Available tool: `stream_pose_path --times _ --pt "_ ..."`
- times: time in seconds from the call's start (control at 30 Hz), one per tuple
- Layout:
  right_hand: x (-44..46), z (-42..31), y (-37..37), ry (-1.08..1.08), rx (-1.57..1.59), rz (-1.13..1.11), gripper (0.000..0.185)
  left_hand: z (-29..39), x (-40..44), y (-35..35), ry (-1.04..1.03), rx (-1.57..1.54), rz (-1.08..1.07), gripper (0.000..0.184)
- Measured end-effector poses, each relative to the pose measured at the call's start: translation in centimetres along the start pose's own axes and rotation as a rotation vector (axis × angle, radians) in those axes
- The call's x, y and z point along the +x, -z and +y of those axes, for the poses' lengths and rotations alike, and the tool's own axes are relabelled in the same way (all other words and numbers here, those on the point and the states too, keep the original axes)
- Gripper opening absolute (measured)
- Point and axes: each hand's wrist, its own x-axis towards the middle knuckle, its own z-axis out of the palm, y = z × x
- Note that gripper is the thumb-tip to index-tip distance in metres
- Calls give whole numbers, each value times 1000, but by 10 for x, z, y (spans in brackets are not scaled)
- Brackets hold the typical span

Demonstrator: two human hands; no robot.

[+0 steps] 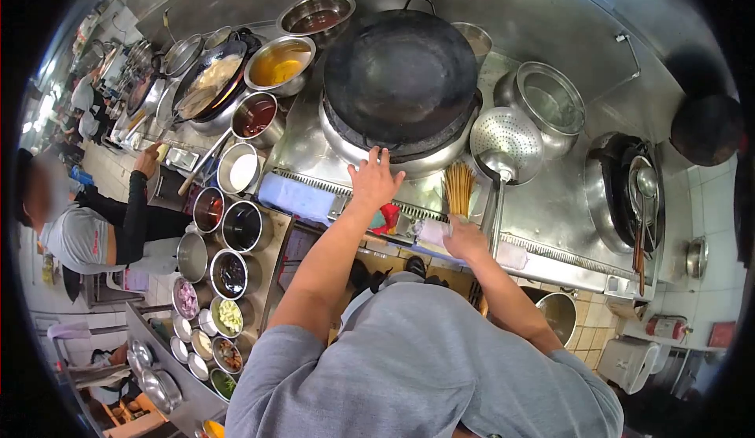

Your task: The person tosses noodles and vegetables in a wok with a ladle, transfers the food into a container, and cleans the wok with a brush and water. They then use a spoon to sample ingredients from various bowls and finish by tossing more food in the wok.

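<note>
A large black wok (401, 76) sits on the round metal burner ring in front of me. My left hand (376, 180) reaches to the wok's near edge with its fingers spread; whether the fingertips touch the rim I cannot tell. In my right hand (465, 240) is a bamboo wok brush (458, 188), gripped at its lower end with the bristles pointing away from me. Just right of the brush, a perforated strainer (507, 141) and a ladle (499, 167) rest together on the stove, handles toward me. Folded cloths (297, 199) lie along the stove's front edge.
Metal pots of sauces (255, 115) and several ingredient containers (229, 318) line my left. An oil bowl (279, 64) stands behind them. A pot of clear liquid (550, 101) is at the back right, another wok (621, 190) farther right. A co-worker (82, 237) stands at left.
</note>
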Motion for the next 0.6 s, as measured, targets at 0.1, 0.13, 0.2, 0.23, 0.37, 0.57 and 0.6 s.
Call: stream_pose_path --times 0.1,0.13,0.2,0.23,0.37,0.57,0.6 --pt "-2 17 9 -139 666 -77 67 -6 0 4 36 -111 -76 67" --pt "-17 23 22 -132 638 -78 67 -6 -1 5 33 -125 -100 67" --pt "-50 49 34 95 1596 -78 70 -8 -2 6 62 -161 -120 68" --pt "-65 52 52 149 1604 -95 70 -7 -4 6 50 -141 -128 68" --pt "-40 24 134 381 630 408 67 -9 2 0 47 -112 -132 69" --pt "104 -39 249 322 -330 428 63 -8 -2 0 32 -112 -123 73" --pt "121 -45 259 235 -458 448 68 -8 -1 -1 44 -119 -146 73"
